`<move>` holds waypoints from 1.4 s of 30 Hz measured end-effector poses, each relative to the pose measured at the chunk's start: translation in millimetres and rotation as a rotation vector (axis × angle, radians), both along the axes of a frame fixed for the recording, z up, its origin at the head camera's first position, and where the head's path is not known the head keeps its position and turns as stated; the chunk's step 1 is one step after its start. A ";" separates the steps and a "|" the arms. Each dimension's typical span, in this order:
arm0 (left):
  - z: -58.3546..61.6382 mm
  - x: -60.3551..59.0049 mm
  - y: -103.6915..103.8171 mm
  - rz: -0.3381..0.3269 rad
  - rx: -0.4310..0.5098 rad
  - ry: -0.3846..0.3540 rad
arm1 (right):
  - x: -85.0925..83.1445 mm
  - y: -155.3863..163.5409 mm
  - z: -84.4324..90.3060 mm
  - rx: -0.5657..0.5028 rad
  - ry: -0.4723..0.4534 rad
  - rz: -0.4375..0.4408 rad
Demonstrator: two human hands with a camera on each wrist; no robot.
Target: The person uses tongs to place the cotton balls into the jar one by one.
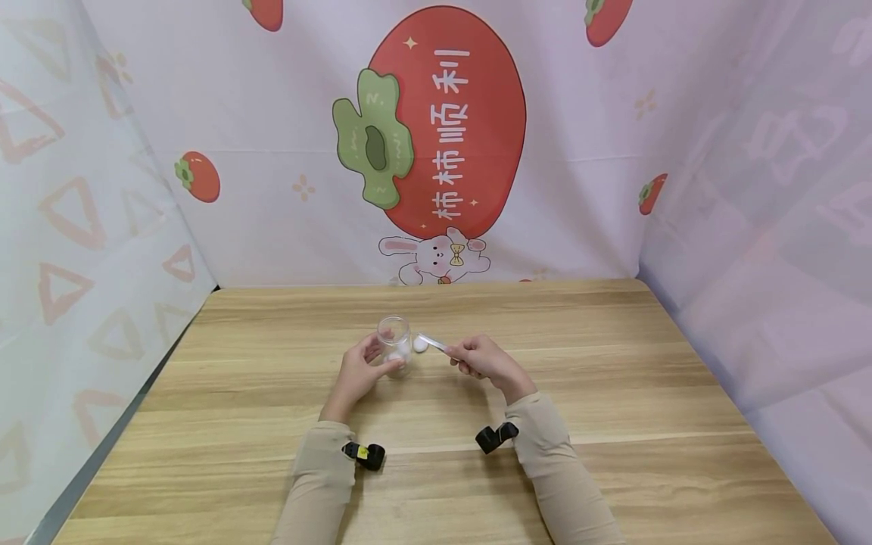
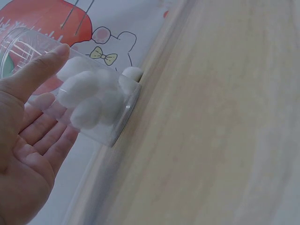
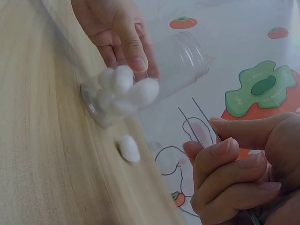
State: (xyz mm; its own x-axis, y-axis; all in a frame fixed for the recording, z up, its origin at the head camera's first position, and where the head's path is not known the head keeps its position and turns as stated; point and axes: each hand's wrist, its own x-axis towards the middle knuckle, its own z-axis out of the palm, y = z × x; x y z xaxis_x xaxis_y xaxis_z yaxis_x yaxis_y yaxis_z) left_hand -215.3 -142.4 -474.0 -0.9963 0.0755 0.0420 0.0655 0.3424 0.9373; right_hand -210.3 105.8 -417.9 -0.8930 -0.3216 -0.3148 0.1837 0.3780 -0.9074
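A clear plastic jar (image 1: 395, 342) stands near the table's middle with several white cotton balls (image 3: 124, 91) inside. My left hand (image 1: 377, 357) grips the jar, thumb on one side and fingers (image 3: 123, 35) on the other. In the left wrist view the jar (image 2: 89, 101) sits against my thumb. My right hand (image 1: 465, 356) pinches thin clear tweezers (image 1: 434, 344) that point at the jar. One loose cotton ball (image 1: 420, 345) lies on the table just right of the jar. In the right wrist view this ball (image 3: 128, 148) lies apart from the tweezers' tips (image 3: 187, 112).
The wooden table (image 1: 613, 393) is enclosed by pale printed cloth walls (image 1: 272, 189) at the back and both sides. Black wrist cameras (image 1: 364, 454) are strapped on both beige sleeves. Bare wood stretches all round the hands.
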 end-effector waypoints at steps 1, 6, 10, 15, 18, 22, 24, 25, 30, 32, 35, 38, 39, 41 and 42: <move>-0.1 0.1 -0.1 0.000 0.002 -0.003 | -0.1 0.2 -0.9 0.000 -0.003 -0.003; -0.4 0.0 -0.6 -0.003 0.012 -0.004 | 1.0 -0.1 -3.8 0.021 -0.019 -0.021; -0.6 -0.2 -0.8 -0.002 0.007 -0.012 | 1.0 -0.6 -5.9 0.044 -0.025 -0.035; -0.2 -0.5 -1.6 -0.004 0.003 -0.027 | -1.6 0.0 -11.2 0.066 -0.038 -0.044; 0.5 -0.3 -1.5 -0.002 0.004 -0.027 | -3.4 0.0 -15.3 0.065 -0.056 -0.043; 2.2 0.5 -0.5 0.000 0.007 -0.022 | -4.5 -0.3 -19.9 0.069 -0.072 -0.038; 2.5 0.6 -0.3 0.001 0.009 -0.023 | -4.8 -0.3 -21.8 0.070 -0.076 -0.037; 2.2 0.4 -0.3 0.000 0.009 -0.022 | -4.9 -0.3 -22.6 0.070 -0.079 -0.037; 1.1 -0.3 -0.5 -0.003 0.003 -0.018 | -6.0 -0.2 -26.4 0.083 -0.086 -0.039; 1.4 -0.2 -0.4 -0.004 0.010 -0.013 | -6.2 -0.4 -27.9 0.095 -0.090 -0.039; 2.2 0.0 -0.1 -0.005 0.014 0.000 | -6.5 -1.1 -30.2 0.107 -0.097 -0.044; 3.4 0.5 0.3 -0.004 0.021 0.006 | -7.1 -2.1 -32.2 0.113 -0.105 -0.051; 3.8 0.7 0.5 -0.004 0.019 0.006 | -7.2 -2.4 -32.7 0.116 -0.105 -0.052; 4.0 0.8 0.7 -0.002 0.018 0.001 | -7.1 -3.3 -33.0 0.119 -0.107 -0.055; 3.8 0.7 0.7 -0.001 0.019 -0.001 | -7.0 -3.7 -33.0 0.119 -0.111 -0.057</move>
